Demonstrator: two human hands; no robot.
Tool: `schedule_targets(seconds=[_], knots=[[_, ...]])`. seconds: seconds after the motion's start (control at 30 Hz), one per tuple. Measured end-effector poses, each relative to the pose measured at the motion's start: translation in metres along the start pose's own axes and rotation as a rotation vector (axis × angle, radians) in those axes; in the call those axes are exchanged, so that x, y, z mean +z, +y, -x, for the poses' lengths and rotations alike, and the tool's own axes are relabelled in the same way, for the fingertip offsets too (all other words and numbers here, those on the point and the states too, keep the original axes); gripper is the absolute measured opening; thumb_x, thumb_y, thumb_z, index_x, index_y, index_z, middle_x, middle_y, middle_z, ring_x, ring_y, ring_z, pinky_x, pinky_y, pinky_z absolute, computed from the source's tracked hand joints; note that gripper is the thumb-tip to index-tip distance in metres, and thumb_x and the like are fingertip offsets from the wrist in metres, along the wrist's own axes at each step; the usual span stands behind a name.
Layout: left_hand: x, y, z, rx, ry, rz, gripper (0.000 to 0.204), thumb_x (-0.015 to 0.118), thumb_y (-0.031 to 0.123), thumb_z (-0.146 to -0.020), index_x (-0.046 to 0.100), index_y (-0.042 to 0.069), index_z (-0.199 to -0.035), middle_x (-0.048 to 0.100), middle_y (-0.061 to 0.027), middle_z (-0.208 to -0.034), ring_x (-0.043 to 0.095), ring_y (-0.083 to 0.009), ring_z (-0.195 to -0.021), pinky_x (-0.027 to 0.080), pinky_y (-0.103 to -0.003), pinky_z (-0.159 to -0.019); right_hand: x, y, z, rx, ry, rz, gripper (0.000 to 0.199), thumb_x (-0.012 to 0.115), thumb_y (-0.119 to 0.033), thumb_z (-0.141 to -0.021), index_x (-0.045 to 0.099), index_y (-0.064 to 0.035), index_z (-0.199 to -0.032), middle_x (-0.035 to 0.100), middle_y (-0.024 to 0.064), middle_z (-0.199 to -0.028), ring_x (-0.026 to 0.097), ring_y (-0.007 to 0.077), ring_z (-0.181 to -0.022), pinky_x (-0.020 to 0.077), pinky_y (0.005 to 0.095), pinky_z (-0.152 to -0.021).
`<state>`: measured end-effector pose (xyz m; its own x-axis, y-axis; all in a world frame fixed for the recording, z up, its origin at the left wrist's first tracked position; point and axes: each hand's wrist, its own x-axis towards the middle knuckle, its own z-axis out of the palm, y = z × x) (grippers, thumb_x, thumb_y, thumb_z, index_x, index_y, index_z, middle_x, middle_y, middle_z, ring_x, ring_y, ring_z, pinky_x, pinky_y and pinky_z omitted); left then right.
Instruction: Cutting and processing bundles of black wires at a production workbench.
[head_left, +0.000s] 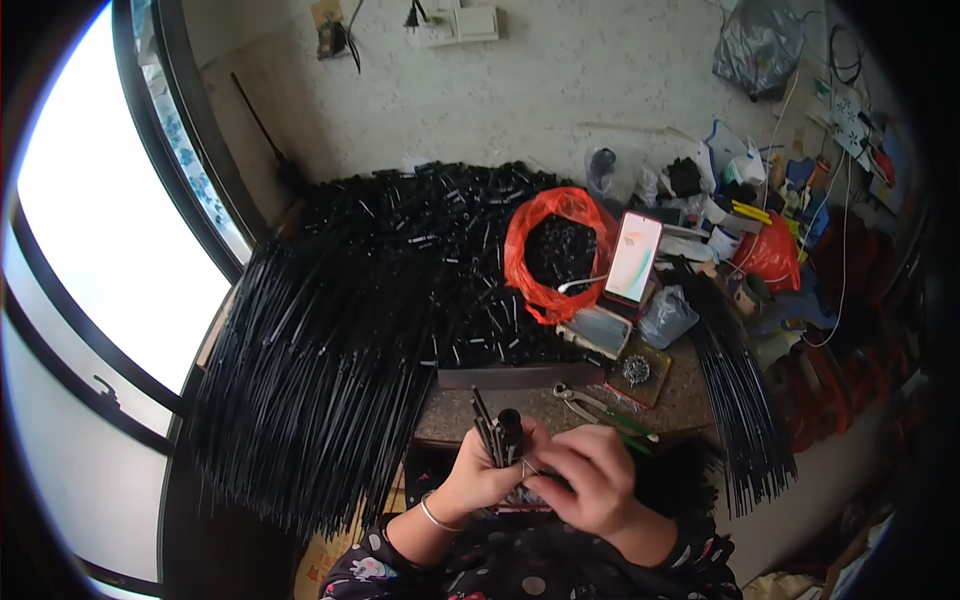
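My left hand (478, 482) is closed around a small bunch of black rods and tubes (500, 436), whose ends stick up above the fingers. One of them has a wide, round, dark end. Close against it, my right hand (592, 480) has its fingers bent and brought together at the left fingertips. A thin, shiny piece shows between the two hands, too small to name. Beyond the hands, a pair of pliers (590, 403) with green handles lies on the speckled tabletop (450, 415).
Long thin black rods (310, 390) hang over the table's left edge, and another bundle (740, 400) hangs at the right. Behind lies a heap of short black parts (410, 230). A red plastic bag (515, 250), a phone (634, 258) and a small tray of metal pieces (636, 372) stand nearby.
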<state>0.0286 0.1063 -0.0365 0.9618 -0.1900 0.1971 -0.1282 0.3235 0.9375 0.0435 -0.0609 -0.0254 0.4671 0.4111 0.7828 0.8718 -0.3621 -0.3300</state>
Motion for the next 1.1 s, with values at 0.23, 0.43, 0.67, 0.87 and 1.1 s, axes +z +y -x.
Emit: schedule_targets(seconds=[0.23, 0.43, 0.67, 0.87, 1.1], knots=[[-0.017, 0.051, -0.009, 0.064, 0.109, -0.017, 0.012, 0.065, 0.01, -0.078, 0.058, 0.001, -0.08, 0.058, -0.0039, -0.067, 0.047, -0.0055, -0.056, 0.035, -0.018, -0.048, 0.003, 0.08, 0.079, 0.517, -0.499, 0.576, 0.054, 0.069, -0.019, -0.071, 0.05, -0.0083, -0.12, 0.044, 0.0198, -0.119, 0.043, 0.0362, -0.109, 0.037, 0.0474, -0.092], [-0.019, 0.045, -0.015, 0.04, 0.078, -0.056, 0.012, 0.067, 0.007, -0.076, 0.056, 0.002, -0.079, 0.058, -0.0026, -0.067, 0.05, -0.0056, -0.058, 0.038, -0.017, -0.052, 0.01, 0.109, 0.126, 0.581, -0.635, 0.485, 0.044, 0.065, -0.004, -0.069, 0.052, -0.007, -0.111, 0.043, 0.0149, -0.116, 0.051, 0.0257, -0.092, 0.0466, 0.0388, -0.074], [-0.026, 0.045, -0.031, 0.135, 0.035, -0.098, 0.054, 0.08, 0.008, -0.062, 0.048, 0.0, -0.105, 0.055, 0.0, -0.061, 0.055, -0.0078, -0.059, 0.041, -0.019, -0.055, -0.034, 0.07, 0.054, 0.885, -0.389, -0.425, 0.024, 0.06, -0.004, -0.07, 0.054, -0.0067, -0.093, 0.048, 0.0123, -0.107, 0.051, 0.027, -0.096, 0.0451, 0.0392, -0.072], [-0.018, 0.043, -0.039, 0.133, 0.056, -0.009, 0.084, 0.088, 0.026, -0.05, 0.044, -0.002, -0.116, 0.054, 0.0016, -0.063, 0.054, -0.0069, -0.06, 0.04, -0.018, -0.055, -0.07, 0.024, 0.001, 0.0, -0.263, 0.36, 0.014, 0.066, -0.017, -0.058, 0.058, -0.0089, -0.066, 0.05, 0.0028, -0.104, 0.041, 0.0342, -0.107, 0.0302, 0.0508, -0.088], [-0.015, 0.039, -0.041, 0.026, 0.152, -0.055, 0.08, 0.086, 0.034, -0.052, 0.048, -0.003, -0.112, 0.061, -0.0027, -0.078, 0.057, -0.0077, -0.068, 0.044, -0.018, -0.063, -0.08, 0.034, -0.009, -0.401, -0.177, 0.828, 0.014, 0.067, -0.02, -0.057, 0.062, -0.0127, -0.067, 0.049, -0.0074, -0.105, 0.04, 0.0321, -0.109, 0.0209, 0.0527, -0.094]])
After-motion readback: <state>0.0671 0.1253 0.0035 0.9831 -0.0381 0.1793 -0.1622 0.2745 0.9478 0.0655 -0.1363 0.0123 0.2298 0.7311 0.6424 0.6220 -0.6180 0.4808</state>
